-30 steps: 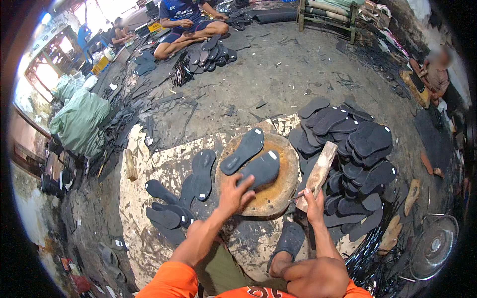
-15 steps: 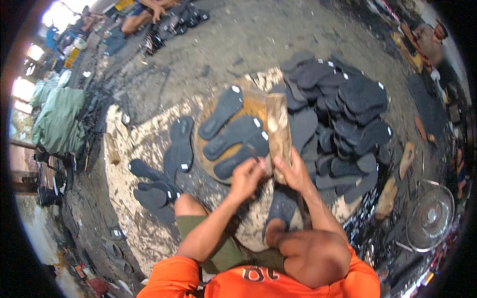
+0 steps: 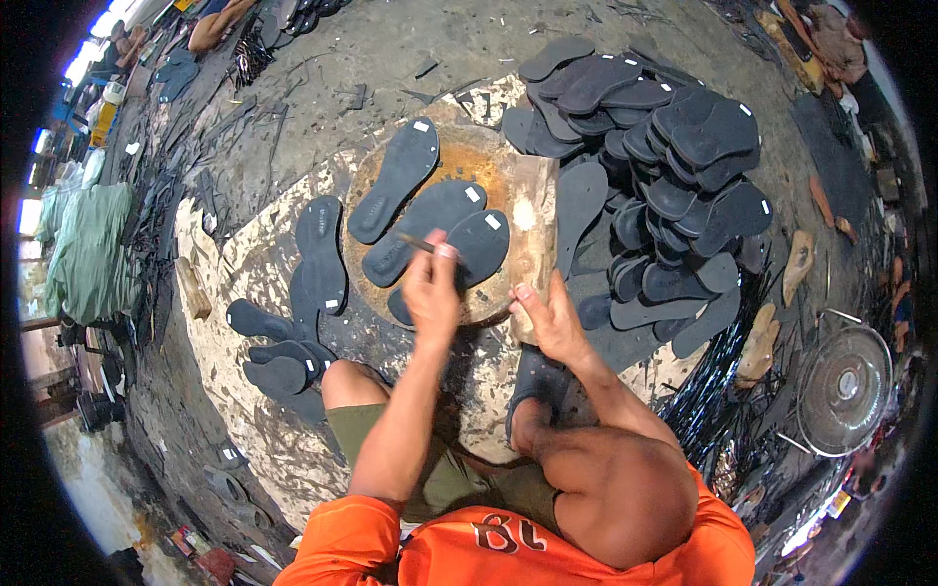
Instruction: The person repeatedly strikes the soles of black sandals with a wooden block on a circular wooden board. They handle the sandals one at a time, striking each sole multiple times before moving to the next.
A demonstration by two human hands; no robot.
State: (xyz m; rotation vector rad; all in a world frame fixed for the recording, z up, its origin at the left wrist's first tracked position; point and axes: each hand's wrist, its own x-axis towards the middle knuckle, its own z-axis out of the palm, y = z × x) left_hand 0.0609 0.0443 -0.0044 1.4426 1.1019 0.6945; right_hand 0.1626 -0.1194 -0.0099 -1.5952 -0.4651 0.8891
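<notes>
Left hand (image 3: 433, 298) grips a thin, dark, rod-shaped tool (image 3: 416, 242) above black foot-shaped soles (image 3: 485, 249); right hand (image 3: 555, 325) grasps a pale rectangular wooden block (image 3: 532, 205).

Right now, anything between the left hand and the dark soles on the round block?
Nothing visible. The left hand, gripping a thin tool, is right at the soles; the wooden bar in the right hand lies to their right.

A grey, grimy floor (image 3: 420, 41) littered with small black scraps (image 3: 426, 69) runs toward a pale, stained wall (image 3: 90, 481) at lower left, while bright white window openings (image 3: 86, 61) glow at upper left.
</notes>
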